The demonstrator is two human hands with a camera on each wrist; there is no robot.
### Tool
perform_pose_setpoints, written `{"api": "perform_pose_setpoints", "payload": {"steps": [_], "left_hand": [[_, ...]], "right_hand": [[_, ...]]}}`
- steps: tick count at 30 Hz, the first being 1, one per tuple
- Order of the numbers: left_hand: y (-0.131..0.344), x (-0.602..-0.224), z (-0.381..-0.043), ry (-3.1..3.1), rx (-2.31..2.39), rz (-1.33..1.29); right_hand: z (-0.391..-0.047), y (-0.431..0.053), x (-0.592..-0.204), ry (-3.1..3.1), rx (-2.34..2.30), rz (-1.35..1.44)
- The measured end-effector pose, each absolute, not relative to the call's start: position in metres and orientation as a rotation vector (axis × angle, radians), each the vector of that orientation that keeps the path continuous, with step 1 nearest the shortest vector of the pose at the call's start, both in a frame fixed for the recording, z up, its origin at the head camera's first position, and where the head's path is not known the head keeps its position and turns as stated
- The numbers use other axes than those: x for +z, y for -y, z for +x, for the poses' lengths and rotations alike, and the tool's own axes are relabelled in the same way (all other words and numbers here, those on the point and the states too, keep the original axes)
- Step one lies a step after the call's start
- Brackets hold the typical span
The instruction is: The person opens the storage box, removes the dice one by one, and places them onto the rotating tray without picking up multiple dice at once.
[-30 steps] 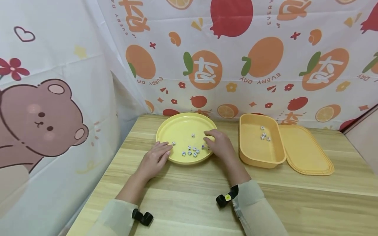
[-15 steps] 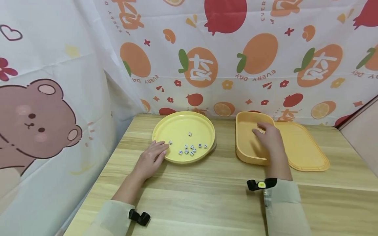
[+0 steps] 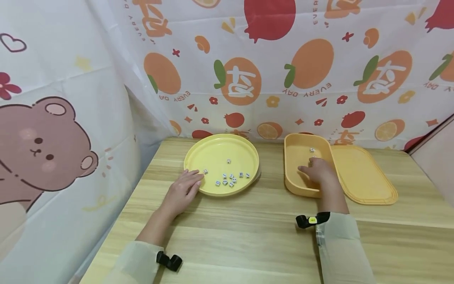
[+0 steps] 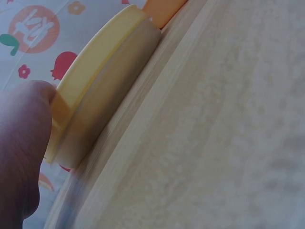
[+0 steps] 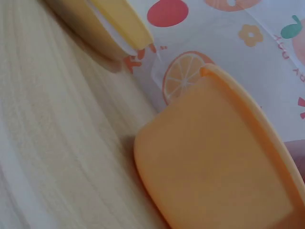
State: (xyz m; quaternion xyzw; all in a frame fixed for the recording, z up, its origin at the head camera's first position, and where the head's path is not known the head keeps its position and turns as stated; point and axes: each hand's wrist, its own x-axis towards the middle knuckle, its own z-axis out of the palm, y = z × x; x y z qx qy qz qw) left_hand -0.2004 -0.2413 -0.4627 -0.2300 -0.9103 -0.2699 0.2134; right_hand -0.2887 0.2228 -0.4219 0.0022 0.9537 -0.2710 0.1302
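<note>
My left hand (image 3: 182, 193) rests its fingers on the left rim of a round yellow tray (image 3: 209, 148); the left wrist view shows the hand (image 4: 24, 138) against the tray's edge (image 4: 90, 62). Several small white dice (image 3: 225, 182) lie on it, one die (image 3: 205, 171) near those fingertips. My right hand (image 3: 322, 172) reaches into an orange-yellow box (image 3: 294, 183), thumb and index finger apart, over the dice there. One die (image 3: 312, 150) shows beyond the fingers and another is partly covered. In the right wrist view, the box wall (image 5: 209, 157) hides most of the hand.
A flat orange-yellow lid (image 3: 369, 177) lies right of the box on the wooden table (image 3: 241, 236). Behind the table hangs a fruit-print cloth (image 3: 276, 79); a bear-print cloth (image 3: 106, 98) hangs on the left.
My right hand has gone from the tray's right side over to the box and down into it. The left hand stays on the tray rim. The head view has shifted slightly.
</note>
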Motion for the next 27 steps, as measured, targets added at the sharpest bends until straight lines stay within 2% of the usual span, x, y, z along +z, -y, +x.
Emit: {"api": "perform_pose_setpoints", "payload": {"steps": [10,27], "left_hand": [[0.241,-0.461,-0.202,2.532,-0.743,-0.642],[0.241,-0.462,-0.198,2.549,-0.738,-0.624]], "right_hand": [[-0.287,-0.216,-0.424,-2.799,-0.827,0.046],[-0.284,-0.208,-0.425,-2.748,-0.803,-0.11]]}}
